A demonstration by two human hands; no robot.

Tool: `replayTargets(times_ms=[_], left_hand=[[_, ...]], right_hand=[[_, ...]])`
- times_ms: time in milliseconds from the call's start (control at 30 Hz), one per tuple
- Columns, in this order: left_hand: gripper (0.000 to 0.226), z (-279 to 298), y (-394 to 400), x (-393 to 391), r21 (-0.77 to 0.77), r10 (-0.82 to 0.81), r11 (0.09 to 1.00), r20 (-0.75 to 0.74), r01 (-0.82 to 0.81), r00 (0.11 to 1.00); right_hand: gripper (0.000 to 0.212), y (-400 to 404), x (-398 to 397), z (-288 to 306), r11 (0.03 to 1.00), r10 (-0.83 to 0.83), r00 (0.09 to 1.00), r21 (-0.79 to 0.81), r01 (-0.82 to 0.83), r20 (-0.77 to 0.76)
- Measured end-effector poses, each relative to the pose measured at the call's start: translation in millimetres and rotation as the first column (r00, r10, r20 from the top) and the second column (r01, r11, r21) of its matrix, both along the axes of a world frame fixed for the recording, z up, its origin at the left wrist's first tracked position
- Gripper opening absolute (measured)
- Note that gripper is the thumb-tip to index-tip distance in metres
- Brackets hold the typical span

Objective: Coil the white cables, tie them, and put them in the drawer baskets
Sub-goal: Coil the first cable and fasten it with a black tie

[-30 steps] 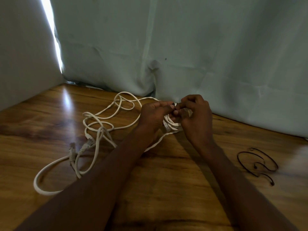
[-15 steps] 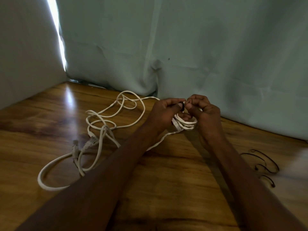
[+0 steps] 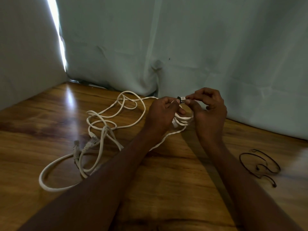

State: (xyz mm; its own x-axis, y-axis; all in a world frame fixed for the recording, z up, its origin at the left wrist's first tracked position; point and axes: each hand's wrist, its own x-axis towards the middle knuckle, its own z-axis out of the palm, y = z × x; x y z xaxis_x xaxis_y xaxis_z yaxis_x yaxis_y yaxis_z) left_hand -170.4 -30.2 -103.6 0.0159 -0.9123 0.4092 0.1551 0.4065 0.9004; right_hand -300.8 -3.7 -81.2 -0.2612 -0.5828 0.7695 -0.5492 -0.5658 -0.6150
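White cables (image 3: 106,124) are sprawling in loose, glossy loops over the wooden table (image 3: 175,180), filling the area from about nine to eleven o'clock of the hands, with a few grey-white plugs (image 3: 90,144) showing among the strands. One part of the cable is gathered into a small coil (image 3: 183,120), and it is hanging between the two hands, just above the tabletop. The left hand (image 3: 161,115) is reaching forward with the wrist slightly raised, its fingers curling around the left side of the coil and its fingertips pinching toward a small dark tie (image 3: 179,98) at the top. The right hand (image 3: 210,114) is facing it at three o'clock, knuckles up, thumb and forefinger pinching a short white bit of cable beside the same dark tie, while the other fingers are folding loosely over the coil. Both forearms are stretching in from the lower edge, bare. The table is looking smooth and varnished, with warm brown grain and a bright streak of reflected light at ten o'clock. Thin black wire ties (image 3: 260,165) are lying curled on the wood at four o'clock of the right hand, well apart from it. A pale, creased cloth backdrop (image 3: 200,47) is hanging behind the table.
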Motion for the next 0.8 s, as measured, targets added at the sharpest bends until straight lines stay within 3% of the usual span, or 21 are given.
replayTargets(times_ms=[200, 433, 600, 800], left_hand=[[0.025, 0, 3, -2, -0.024, 0.050, 0.998, -0.003, -0.050, 0.999], [0.025, 0, 6, -4, -0.011, -0.020, 1.000, -0.030, 0.019, 0.999], [0.018, 3, 7, -4, 0.055, -0.048, 0.997, -0.136, 0.056, 0.990], [0.020, 3, 7, -5, 0.013, -0.027, 1.000, -0.088, 0.028, 0.996]], right_hand=[[0.012, 5, 13, -5, 0.984, -0.151, 0.969, -0.123, 0.128, -0.197], [0.014, 5, 9, -1, 0.993, -0.114, 0.992, -0.037, 0.112, -0.057], [0.013, 8, 8, 7, 0.990, 0.077, 0.989, 0.106, -0.091, 0.125], [0.019, 0, 0, 5, 0.975, 0.120, 0.991, 0.178, -0.130, 0.064]])
